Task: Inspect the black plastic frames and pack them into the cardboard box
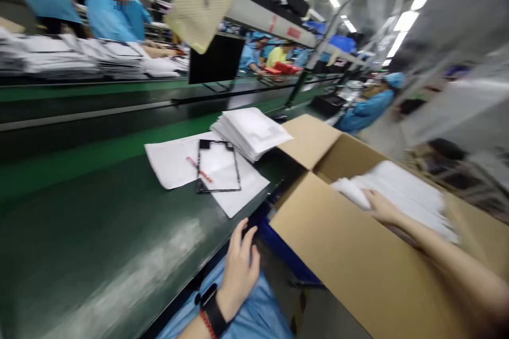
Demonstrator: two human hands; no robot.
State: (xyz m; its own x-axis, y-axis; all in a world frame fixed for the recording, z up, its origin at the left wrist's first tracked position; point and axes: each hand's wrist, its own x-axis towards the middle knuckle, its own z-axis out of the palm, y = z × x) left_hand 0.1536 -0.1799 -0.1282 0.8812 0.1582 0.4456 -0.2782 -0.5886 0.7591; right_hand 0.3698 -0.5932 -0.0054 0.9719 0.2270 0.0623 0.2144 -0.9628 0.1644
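Note:
My right hand reaches into the open cardboard box on the right, its fingers closed on the near edge of a white foam-like packet. More white packets lie inside the box. Over my lap, at the table's edge, my left hand is held with fingers apart and nothing in it. Beyond it on the table lies a thin black rectangular frame on white sheets. A red stick-like tool lies by the frame. Behind stands a stack of white packets.
The dark green worktable runs along my left. A yellow-edged card hangs above, near a black monitor. Stacks of white packets line the far bench, where people in blue work. A blue crate stands under the box.

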